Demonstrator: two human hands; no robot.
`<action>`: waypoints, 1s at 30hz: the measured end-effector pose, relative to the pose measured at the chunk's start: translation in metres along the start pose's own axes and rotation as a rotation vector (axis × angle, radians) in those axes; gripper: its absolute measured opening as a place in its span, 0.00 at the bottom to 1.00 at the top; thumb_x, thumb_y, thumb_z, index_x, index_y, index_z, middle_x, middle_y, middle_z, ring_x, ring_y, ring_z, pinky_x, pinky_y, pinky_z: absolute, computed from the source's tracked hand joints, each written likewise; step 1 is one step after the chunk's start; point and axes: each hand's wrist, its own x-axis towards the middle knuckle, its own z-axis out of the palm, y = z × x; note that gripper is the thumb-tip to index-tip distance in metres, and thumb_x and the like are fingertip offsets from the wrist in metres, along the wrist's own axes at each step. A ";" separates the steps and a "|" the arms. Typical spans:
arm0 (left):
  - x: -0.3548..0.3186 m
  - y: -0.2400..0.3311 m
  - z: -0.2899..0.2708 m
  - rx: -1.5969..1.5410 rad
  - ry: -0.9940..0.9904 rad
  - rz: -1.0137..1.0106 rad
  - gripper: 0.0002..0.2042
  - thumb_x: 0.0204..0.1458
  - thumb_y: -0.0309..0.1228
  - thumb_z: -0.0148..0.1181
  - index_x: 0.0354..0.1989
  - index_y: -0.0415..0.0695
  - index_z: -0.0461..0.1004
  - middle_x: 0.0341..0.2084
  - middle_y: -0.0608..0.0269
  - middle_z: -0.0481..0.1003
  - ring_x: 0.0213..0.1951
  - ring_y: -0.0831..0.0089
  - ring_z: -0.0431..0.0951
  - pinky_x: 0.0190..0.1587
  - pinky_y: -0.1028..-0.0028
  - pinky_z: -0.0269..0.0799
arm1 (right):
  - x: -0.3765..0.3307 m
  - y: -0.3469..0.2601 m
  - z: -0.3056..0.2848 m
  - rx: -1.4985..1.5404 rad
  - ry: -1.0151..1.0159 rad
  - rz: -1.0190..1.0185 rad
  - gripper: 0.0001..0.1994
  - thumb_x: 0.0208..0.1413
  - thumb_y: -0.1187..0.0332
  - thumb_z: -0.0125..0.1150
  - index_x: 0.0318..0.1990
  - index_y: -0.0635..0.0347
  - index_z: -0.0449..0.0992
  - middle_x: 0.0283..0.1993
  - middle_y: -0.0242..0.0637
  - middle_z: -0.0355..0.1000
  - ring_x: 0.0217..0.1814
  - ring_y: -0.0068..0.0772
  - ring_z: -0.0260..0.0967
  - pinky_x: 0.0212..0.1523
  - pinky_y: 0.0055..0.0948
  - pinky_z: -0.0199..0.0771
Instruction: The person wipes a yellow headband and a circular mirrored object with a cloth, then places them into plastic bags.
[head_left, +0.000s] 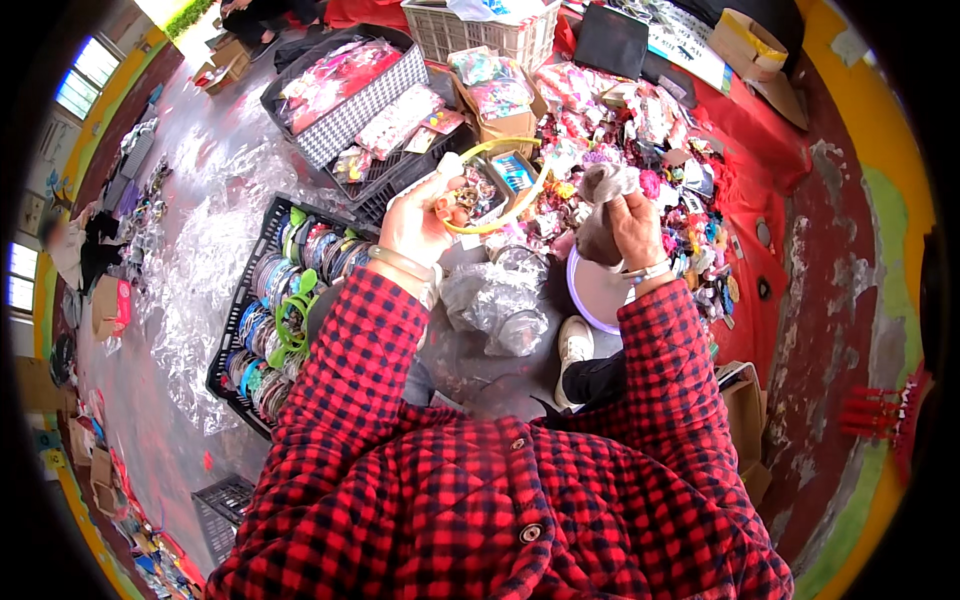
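Note:
My left hand [418, 222] is raised in front of me and grips a yellow headband [500, 215] whose arc curves up and to the right. A bracelet sits on that wrist. My right hand [632, 222] holds a grey furry piece [603, 205] that hangs down from its fingers, close to the headband's right end. Both arms wear red and black checked sleeves. Just below the hands lie a crumpled clear plastic bag [497, 303] and a round lilac-rimmed white lid or bowl [594, 297].
A black crate [243, 300] full of coloured headbands stands at my left. Beyond the hands lie boxes and a patterned bin [365, 105] of packed hair accessories, plus a heap of loose ones [640, 130] on red cloth. Clear plastic sheeting [200, 220] covers the floor left.

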 end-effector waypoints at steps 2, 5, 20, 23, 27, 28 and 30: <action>0.000 -0.006 0.003 -0.050 -0.091 -0.044 0.15 0.54 0.34 0.48 0.39 0.29 0.67 0.15 0.69 0.65 0.19 0.78 0.66 0.29 0.72 0.69 | -0.004 0.037 0.003 0.308 -0.087 0.083 0.12 0.55 0.62 0.52 0.36 0.62 0.72 0.29 0.24 0.68 0.29 0.14 0.62 0.30 0.16 0.63; -0.003 -0.018 0.009 -0.072 -0.188 -0.112 0.17 0.55 0.35 0.47 0.39 0.28 0.67 0.16 0.66 0.67 0.22 0.75 0.71 0.37 0.68 0.72 | -0.010 0.039 0.016 0.648 -0.172 0.405 0.11 0.55 0.61 0.52 0.34 0.60 0.72 0.27 0.22 0.67 0.27 0.14 0.61 0.28 0.15 0.61; -0.015 -0.061 0.028 0.576 -0.121 -0.117 0.14 0.50 0.35 0.54 0.39 0.39 0.64 0.26 0.59 0.71 0.25 0.69 0.74 0.32 0.68 0.74 | -0.021 0.008 0.058 0.760 -0.096 0.357 0.10 0.50 0.69 0.54 0.40 0.61 0.73 0.38 0.33 0.71 0.39 0.24 0.68 0.40 0.23 0.68; 0.000 -0.063 0.021 0.817 -0.166 0.102 0.21 0.45 0.24 0.58 0.47 0.37 0.59 0.30 0.61 0.71 0.31 0.78 0.72 0.31 0.82 0.67 | -0.027 0.013 0.059 0.707 -0.140 0.445 0.12 0.46 0.72 0.49 0.38 0.63 0.74 0.35 0.35 0.72 0.34 0.24 0.68 0.35 0.22 0.69; 0.002 -0.067 0.017 0.992 -0.231 0.095 0.28 0.38 0.18 0.61 0.51 0.38 0.58 0.32 0.60 0.71 0.33 0.76 0.72 0.34 0.79 0.67 | -0.032 0.008 0.066 0.860 -0.112 0.601 0.10 0.47 0.77 0.50 0.38 0.62 0.73 0.33 0.35 0.71 0.33 0.26 0.69 0.32 0.24 0.70; 0.003 -0.066 0.022 1.022 -0.203 0.104 0.27 0.38 0.17 0.60 0.50 0.38 0.59 0.32 0.60 0.71 0.34 0.76 0.72 0.36 0.77 0.67 | -0.029 0.008 0.067 0.930 -0.117 0.622 0.10 0.47 0.78 0.49 0.38 0.62 0.73 0.33 0.35 0.71 0.33 0.26 0.69 0.32 0.24 0.70; 0.013 -0.072 0.013 1.056 -0.257 0.153 0.28 0.40 0.17 0.58 0.53 0.36 0.57 0.30 0.59 0.72 0.31 0.76 0.72 0.33 0.78 0.68 | -0.031 0.011 0.071 0.963 -0.124 0.623 0.10 0.48 0.78 0.47 0.39 0.62 0.71 0.32 0.35 0.71 0.32 0.27 0.69 0.32 0.24 0.70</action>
